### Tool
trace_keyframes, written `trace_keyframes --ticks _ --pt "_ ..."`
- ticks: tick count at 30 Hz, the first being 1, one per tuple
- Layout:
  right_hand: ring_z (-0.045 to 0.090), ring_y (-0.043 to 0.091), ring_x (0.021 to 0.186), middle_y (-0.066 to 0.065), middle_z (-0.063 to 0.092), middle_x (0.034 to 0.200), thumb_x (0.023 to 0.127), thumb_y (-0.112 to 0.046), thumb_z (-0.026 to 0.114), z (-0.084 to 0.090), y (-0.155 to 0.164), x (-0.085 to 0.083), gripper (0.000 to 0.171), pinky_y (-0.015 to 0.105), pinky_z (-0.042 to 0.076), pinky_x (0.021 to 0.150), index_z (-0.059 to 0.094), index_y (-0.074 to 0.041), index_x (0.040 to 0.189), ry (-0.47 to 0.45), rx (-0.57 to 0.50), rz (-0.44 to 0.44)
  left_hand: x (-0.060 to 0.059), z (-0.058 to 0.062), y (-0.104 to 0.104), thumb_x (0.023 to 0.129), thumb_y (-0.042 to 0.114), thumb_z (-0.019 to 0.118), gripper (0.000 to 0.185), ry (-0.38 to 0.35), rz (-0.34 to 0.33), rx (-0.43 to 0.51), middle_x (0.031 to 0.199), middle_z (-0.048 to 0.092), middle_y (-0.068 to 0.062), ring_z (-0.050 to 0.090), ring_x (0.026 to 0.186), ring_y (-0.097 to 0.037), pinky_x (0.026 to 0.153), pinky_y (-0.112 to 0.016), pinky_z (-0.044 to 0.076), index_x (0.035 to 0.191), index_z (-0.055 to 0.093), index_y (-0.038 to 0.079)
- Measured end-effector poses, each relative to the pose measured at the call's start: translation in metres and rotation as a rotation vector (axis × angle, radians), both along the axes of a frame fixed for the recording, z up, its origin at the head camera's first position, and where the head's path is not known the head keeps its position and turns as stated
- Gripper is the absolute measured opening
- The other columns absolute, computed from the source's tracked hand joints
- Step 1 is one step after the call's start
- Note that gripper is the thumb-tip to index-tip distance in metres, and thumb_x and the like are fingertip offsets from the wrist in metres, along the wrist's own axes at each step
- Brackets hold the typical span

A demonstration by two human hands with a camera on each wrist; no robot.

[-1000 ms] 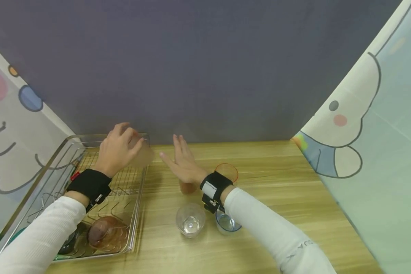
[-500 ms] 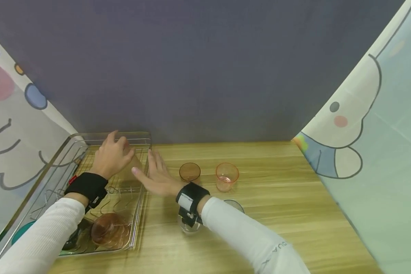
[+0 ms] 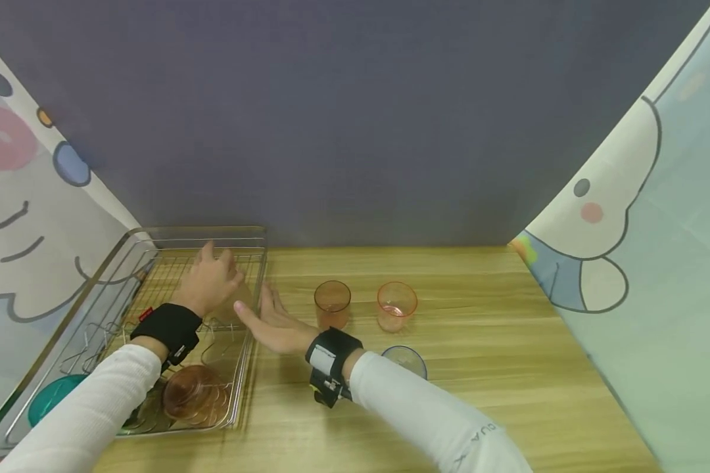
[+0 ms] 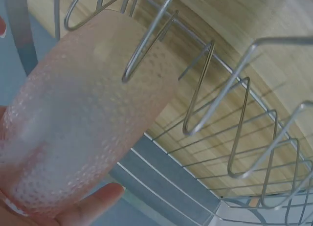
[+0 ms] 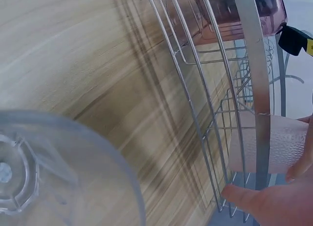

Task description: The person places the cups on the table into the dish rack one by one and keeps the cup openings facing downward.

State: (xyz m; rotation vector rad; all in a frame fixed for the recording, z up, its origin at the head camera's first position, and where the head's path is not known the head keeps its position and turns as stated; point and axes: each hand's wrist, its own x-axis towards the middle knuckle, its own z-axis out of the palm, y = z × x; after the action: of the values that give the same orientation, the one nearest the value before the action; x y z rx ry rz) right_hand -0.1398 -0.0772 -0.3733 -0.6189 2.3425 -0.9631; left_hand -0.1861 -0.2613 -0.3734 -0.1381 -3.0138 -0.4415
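Note:
My left hand (image 3: 210, 282) is over the back part of the wire dish rack (image 3: 207, 228). It grips a pale pinkish, see-through cup (image 4: 88, 113) with a dimpled surface. In the left wrist view the cup lies tilted against the bent wires, fingers and thumb at its lower end. My right hand (image 3: 278, 325) is at the rack's right side, fingers straight and thumb spread, holding nothing; whether it touches the rim I cannot tell. A clear cup (image 5: 73, 172) stands near the right wrist, hidden under that wrist in the head view.
On the wooden table (image 3: 479, 315) stand a brown cup (image 3: 332, 309), a pink cup with a red rim (image 3: 397, 309) and a blue-rimmed cup (image 3: 403, 361), partly behind the right sleeve. A brownish glass vessel (image 3: 189, 394) and a teal one (image 3: 53, 397) sit in the rack's front.
My right hand has moved left from above the table to the rack's right side, uncovering the brown cup. My left hand has lowered towards the rack with the pinkish cup. The view has shifted slightly.

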Motion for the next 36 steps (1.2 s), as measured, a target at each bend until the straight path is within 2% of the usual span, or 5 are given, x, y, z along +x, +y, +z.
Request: trace_keyframes --ticks 14,23,26,30,36 --pt "-0.004 0.023 0.144 0.006 -0.016 0.154 0.086 -0.074 0.007 -0.006 0.004 -0.004 0.087 0.049 0.014 0.116 -0.017 -0.016 0.147 -0.036 0.055 -0.012 -0.007 -0.012 0.003 0.093 0.026 0.046 0.039 -0.017 0.010 0.002 0.138 0.018 -0.042 0.024 0.124 -0.061 0.084 -0.071 0.039 0.113 0.048 -0.007" --pt "-0.002 0.023 0.144 0.010 -0.012 0.155 0.087 -0.072 0.008 -0.011 0.000 -0.004 0.086 0.044 0.014 0.117 -0.018 -0.016 0.146 -0.053 0.051 -0.002 -0.009 -0.028 0.007 0.093 0.026 0.049 0.039 0.026 -0.019 -0.059 0.122 0.038 -0.041 0.035 0.116 -0.056 0.095 -0.064 0.035 0.111 0.048 -0.008" --pt "-0.002 0.024 0.144 0.009 -0.012 0.155 0.087 -0.072 0.008 -0.014 0.001 -0.005 0.085 0.046 0.013 0.117 -0.017 -0.017 0.147 -0.054 0.037 -0.010 -0.009 -0.028 0.007 0.092 0.026 0.051 0.040 -0.002 -0.090 -0.210 0.124 0.042 -0.037 0.035 0.117 -0.057 0.100 -0.066 0.029 0.117 0.050 -0.006" --pt "0.000 0.026 0.144 0.012 -0.008 0.155 0.085 -0.074 0.006 -0.017 0.003 -0.007 0.087 0.048 0.016 0.116 -0.014 -0.016 0.147 -0.050 0.049 -0.026 -0.010 -0.021 0.008 0.092 0.035 0.049 0.053 -0.129 -0.097 -0.204 0.142 0.021 -0.037 0.012 0.130 -0.060 0.099 -0.072 0.025 0.131 0.044 -0.001" --pt "0.011 0.032 0.143 0.016 -0.006 0.155 0.084 -0.076 0.006 -0.018 0.000 -0.008 0.088 0.052 0.023 0.113 -0.019 -0.019 0.146 -0.098 0.043 -0.041 -0.020 -0.009 0.005 0.094 0.049 0.036 0.075 -0.325 0.010 0.007 0.142 -0.029 -0.034 -0.030 0.124 -0.059 0.088 -0.080 0.019 0.149 0.007 0.007"
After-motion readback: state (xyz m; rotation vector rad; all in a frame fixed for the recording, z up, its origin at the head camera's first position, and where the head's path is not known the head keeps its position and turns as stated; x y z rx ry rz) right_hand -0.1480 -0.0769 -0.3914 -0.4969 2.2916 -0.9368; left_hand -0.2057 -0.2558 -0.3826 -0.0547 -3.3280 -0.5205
